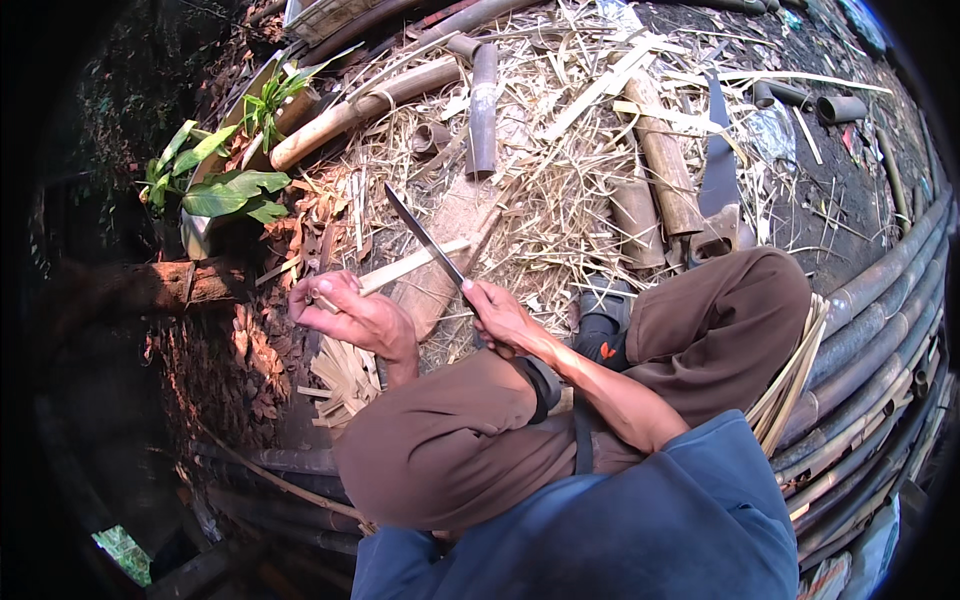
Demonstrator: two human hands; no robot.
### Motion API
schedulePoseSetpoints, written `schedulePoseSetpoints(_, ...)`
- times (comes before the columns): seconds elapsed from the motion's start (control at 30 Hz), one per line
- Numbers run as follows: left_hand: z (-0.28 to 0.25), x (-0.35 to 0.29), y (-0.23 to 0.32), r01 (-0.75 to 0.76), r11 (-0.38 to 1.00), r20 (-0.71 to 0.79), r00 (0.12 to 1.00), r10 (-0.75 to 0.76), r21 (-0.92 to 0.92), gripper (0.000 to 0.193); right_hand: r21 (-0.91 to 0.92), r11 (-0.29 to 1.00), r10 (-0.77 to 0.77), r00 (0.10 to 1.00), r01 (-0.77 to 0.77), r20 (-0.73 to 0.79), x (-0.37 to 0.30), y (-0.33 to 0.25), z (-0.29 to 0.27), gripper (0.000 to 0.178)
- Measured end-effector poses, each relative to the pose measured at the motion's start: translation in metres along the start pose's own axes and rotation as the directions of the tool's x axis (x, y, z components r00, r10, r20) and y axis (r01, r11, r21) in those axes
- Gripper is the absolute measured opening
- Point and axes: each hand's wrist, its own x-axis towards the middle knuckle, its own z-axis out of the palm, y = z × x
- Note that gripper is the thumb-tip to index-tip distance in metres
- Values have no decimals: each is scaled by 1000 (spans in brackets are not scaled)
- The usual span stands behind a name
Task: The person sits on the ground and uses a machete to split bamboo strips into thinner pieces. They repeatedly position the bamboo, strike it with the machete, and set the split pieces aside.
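Note:
My left hand is closed on a pale, flat bamboo strip, which points away to the right. In my right hand is a knife with a long dark blade, tilted up and to the left. The blade crosses the strip near its far end; whether it touches cannot be told. Below my left hand, beside my knee, lies a bundle of cut bamboo strips. A wooden board lies on the ground beneath the strip and the blade.
Pale shavings cover the ground ahead. Several bamboo tubes lie there, including a dark one and a long one. A handsaw stands right of them. Stacked bamboo poles line my right side; a leafy plant grows at left.

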Motion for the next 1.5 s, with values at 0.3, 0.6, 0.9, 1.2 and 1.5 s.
schedulePoseSetpoints(0.3, -3, -11, -10, -42, 999, -7, 999, 42, -4, 19, -565, 794, -384, 906, 225, -179, 18, 14, -28, 43)
schedulePoseSetpoints(0.6, -1, -2, -10, 29, 999, -17, 999, -30, -22, 19, -631, 768, -377, 873, 108, -309, 31, 61, -59, 40)
schedulePoseSetpoints(0.9, -7, 19, -11, 28, 992, -65, 997, -36, -122, 19, -537, 788, -388, 920, 301, -55, -28, -23, 13, 38)
schedulePoseSetpoints(1.2, -12, 11, -15, -13, 997, -75, 997, 7, -82, 21, -511, 817, -331, 943, 268, -33, -16, -23, 16, 34)
schedulePoseSetpoints(1.5, -4, 3, -3, -16, 999, -74, 997, 13, -42, 23, -567, 794, -315, 946, 221, -72, 0, -7, -18, 42)
